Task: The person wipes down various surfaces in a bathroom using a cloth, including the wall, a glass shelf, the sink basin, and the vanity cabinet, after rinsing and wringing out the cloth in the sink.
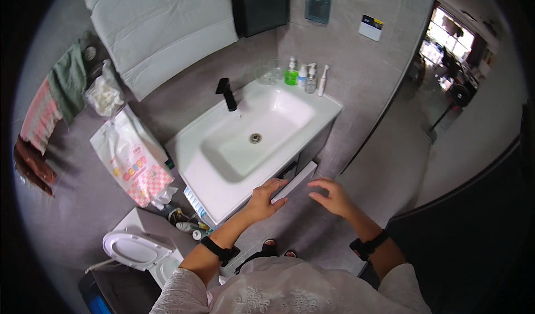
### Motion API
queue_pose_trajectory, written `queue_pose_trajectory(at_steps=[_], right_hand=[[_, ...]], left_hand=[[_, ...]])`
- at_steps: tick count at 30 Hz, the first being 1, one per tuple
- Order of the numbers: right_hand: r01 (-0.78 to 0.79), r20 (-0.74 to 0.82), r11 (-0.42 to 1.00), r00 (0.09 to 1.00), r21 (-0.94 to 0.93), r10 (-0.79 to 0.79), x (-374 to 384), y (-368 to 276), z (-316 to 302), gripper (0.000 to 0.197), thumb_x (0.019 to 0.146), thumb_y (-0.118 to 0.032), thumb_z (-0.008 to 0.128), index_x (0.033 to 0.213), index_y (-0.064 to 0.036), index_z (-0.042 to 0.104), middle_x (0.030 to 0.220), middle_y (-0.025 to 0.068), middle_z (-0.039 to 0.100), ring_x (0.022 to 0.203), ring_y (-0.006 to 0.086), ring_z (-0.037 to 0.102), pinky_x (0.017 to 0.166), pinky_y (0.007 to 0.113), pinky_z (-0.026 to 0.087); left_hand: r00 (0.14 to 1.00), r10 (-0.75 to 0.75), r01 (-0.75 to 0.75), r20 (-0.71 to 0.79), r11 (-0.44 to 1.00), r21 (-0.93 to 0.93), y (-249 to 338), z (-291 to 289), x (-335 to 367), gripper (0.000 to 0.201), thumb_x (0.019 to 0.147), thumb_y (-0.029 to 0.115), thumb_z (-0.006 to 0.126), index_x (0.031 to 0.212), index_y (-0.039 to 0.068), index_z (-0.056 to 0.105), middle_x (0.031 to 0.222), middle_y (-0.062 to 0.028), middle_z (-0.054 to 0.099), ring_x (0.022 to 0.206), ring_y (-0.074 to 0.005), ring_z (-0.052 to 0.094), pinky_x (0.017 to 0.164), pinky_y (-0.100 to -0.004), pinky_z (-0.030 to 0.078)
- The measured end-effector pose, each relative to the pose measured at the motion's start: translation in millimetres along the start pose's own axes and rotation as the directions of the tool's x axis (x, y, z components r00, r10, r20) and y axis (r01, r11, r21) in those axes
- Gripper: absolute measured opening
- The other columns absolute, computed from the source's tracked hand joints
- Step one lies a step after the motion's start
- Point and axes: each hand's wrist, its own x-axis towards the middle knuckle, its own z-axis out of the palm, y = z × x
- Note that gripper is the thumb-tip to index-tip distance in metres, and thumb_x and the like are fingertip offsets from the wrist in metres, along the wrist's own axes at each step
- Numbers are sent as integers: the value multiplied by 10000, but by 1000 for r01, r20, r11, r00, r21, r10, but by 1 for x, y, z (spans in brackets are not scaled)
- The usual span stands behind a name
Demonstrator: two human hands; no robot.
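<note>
Both of my hands are raised in front of the white washbasin (189,174), apart from each other. My left hand (266,200) is near the basin's front edge, its fingers and thumb spread and nothing between them. To its right, my right hand (332,197) curves inward with thumb and fingers apart, also holding nothing. Between and behind the hands runs a long pale strip (298,179) below the basin front; what it belongs to is unclear. A black faucet (227,95) stands at the basin's back edge, and a metal drain (255,138) sits in the bowl.
On the basin's far right corner stand a green soap bottle (291,75), other pump bottles and a white electric toothbrush (322,81). A printed plastic bag (131,155) hangs at left, above a white toilet (136,249). Towels (67,83) hang farther left. A doorway opens at right.
</note>
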Motion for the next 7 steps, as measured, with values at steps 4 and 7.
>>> queue_pose_trajectory(at_steps=[4, 7], right_hand=[[182, -152, 983, 971, -30, -185, 5, -78, -75, 399, 852, -129, 748, 1222, -31, 633, 1242, 132, 624, 1189, 252, 578, 1008, 358, 446], [293, -165, 952, 938, -89, -304, 6, -136, -120, 612, 874, -153, 733, 1416, -22, 482, 1386, 132, 553, 1323, 245, 482, 1104, 387, 371]], left_hand=[[995, -59, 66, 79, 993, -94, -1, 1, 16, 506, 836, 107, 748, 1310, 41, 584, 1295, -186, 593, 1182, -324, 591, 990, -376, 481], [996, 28, -21, 82, 997, -78, -9, -7, 27, 495, 838, 90, 737, 1306, 43, 583, 1302, -203, 573, 1235, -334, 555, 1048, -368, 436]])
